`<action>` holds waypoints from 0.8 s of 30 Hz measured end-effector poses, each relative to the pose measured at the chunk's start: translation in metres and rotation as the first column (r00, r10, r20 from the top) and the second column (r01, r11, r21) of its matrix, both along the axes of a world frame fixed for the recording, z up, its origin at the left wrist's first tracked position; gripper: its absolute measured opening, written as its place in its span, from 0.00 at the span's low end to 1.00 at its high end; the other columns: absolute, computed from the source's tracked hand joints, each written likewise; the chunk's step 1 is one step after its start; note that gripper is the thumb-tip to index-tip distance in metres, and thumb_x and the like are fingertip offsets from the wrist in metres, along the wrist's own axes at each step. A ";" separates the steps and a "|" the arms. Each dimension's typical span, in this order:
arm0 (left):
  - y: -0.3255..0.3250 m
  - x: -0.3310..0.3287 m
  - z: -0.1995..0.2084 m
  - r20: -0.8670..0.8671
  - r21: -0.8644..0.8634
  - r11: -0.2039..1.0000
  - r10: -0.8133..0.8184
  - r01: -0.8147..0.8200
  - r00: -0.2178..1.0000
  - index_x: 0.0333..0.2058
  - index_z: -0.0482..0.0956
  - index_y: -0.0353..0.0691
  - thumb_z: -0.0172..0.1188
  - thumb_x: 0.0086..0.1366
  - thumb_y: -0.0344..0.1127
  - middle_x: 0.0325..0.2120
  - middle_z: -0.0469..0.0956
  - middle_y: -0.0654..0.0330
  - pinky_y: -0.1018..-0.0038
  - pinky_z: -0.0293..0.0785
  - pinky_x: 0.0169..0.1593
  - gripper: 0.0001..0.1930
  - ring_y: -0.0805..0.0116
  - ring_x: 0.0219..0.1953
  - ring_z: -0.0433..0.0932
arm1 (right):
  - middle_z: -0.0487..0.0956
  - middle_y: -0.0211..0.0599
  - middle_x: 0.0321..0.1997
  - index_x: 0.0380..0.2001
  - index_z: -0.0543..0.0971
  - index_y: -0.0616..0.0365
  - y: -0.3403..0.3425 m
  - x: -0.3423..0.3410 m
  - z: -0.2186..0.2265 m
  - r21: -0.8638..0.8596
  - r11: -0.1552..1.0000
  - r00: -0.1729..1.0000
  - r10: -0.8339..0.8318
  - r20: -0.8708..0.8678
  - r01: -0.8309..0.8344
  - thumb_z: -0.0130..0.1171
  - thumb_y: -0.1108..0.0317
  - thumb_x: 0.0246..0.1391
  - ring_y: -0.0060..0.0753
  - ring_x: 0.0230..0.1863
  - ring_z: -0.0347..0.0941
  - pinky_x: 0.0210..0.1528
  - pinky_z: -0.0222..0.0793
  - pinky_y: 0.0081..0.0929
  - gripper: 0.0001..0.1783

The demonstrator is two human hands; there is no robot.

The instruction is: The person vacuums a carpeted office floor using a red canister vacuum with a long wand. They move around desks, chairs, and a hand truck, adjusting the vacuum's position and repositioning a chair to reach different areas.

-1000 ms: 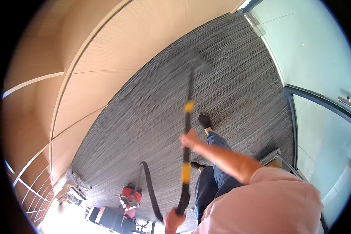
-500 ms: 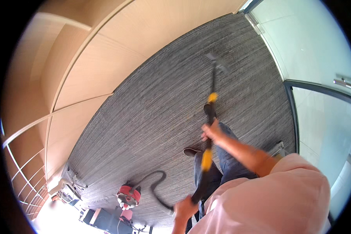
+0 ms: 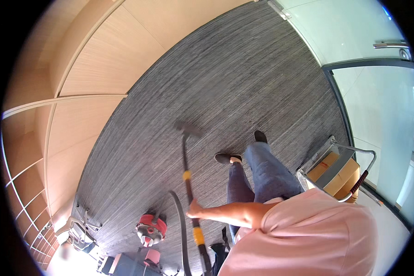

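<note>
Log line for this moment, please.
right hand | gripping vacuum wand | nozzle on grey carpet | red canister left of wand

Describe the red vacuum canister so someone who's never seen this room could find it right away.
Start at the grey striped carpet beside the pale wooden wall panels, then follow the black hose down from the wand. The red vacuum canister sits at its end, the only round, bright red thing on the floor.
</note>
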State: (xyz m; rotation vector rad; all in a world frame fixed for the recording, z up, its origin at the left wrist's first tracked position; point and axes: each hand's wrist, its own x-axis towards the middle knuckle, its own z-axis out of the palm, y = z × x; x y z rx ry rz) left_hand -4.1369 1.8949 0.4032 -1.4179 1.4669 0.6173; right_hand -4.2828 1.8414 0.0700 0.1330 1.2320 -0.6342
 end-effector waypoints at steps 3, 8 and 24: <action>0.005 0.015 0.021 -0.060 -0.018 1.000 -0.014 0.013 0.998 0.30 0.80 0.41 0.60 0.44 0.50 0.24 0.78 0.45 0.57 0.73 0.38 0.20 0.45 0.34 0.78 | 0.70 0.51 0.29 0.51 0.43 0.70 0.004 -0.005 0.035 0.018 0.961 0.952 -0.276 0.132 0.276 0.52 0.70 0.48 0.42 0.20 0.75 0.16 0.74 0.35 0.35; 0.033 -0.064 -0.040 -0.230 0.007 0.982 -0.180 0.186 0.956 0.32 0.80 0.42 0.62 0.43 0.51 0.24 0.78 0.46 0.58 0.73 0.35 0.21 0.45 0.33 0.78 | 0.69 0.50 0.36 0.51 0.44 0.67 0.109 -0.113 0.010 -0.144 0.762 0.757 -0.646 -0.096 0.632 0.54 0.71 0.48 0.37 0.17 0.73 0.17 0.74 0.33 0.35; 0.187 -0.209 -0.143 -0.090 0.158 0.907 -0.381 0.391 0.920 0.31 0.79 0.40 0.61 0.43 0.49 0.24 0.79 0.48 0.57 0.74 0.37 0.20 0.47 0.32 0.79 | 0.76 0.49 0.22 0.38 0.65 0.73 0.292 -0.268 -0.066 0.140 0.820 0.730 -0.399 -0.555 0.555 0.52 0.68 0.52 0.39 0.18 0.75 0.20 0.71 0.35 0.17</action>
